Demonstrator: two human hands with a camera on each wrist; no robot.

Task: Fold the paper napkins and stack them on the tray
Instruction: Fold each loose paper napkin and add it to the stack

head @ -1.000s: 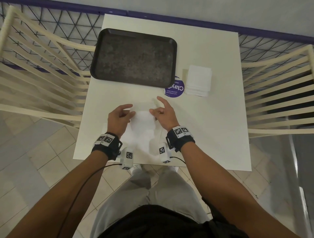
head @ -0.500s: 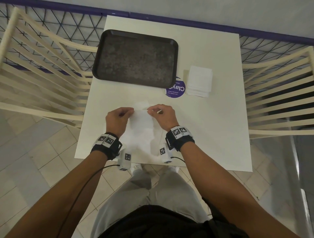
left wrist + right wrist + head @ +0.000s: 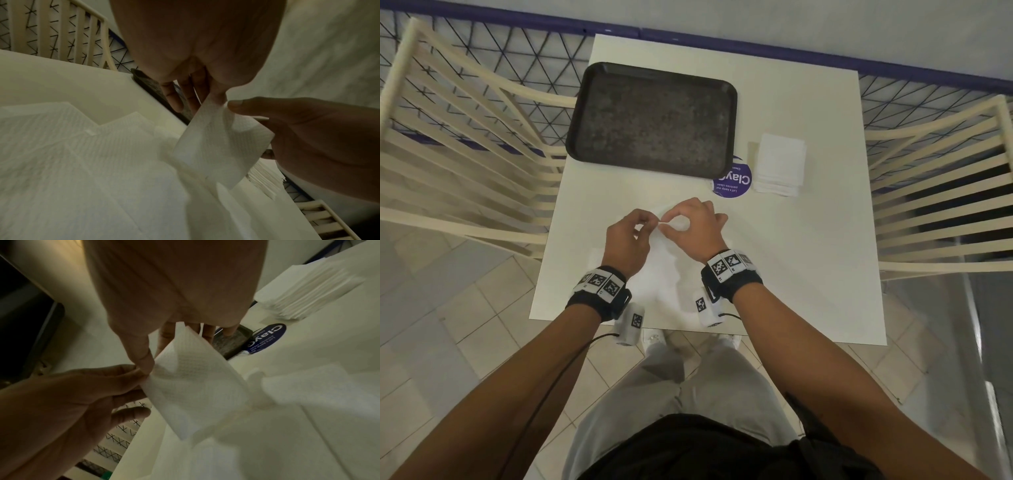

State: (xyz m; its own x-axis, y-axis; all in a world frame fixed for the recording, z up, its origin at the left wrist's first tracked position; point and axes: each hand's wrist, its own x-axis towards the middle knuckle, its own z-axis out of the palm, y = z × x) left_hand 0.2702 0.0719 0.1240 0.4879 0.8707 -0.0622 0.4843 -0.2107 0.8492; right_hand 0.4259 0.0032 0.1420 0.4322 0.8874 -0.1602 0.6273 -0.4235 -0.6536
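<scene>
A white paper napkin (image 3: 659, 263) lies spread on the white table's near part, its far end lifted. My left hand (image 3: 631, 236) and right hand (image 3: 690, 222) meet above it, and both pinch the raised flap (image 3: 222, 142) between thumb and fingers. The same flap (image 3: 195, 386) hangs between the two hands in the right wrist view. The dark empty tray (image 3: 652, 118) sits at the far left of the table. A stack of white napkins (image 3: 779, 164) rests at the far right.
A round purple sticker (image 3: 732, 181) lies between the tray and the stack. Cream slatted chairs (image 3: 465, 137) stand on both sides of the table (image 3: 808, 257). A black mesh fence with a purple rail runs behind.
My hands have come together from the napkin's two far corners. They have lifted its far end off the table and now pinch it at one point.
</scene>
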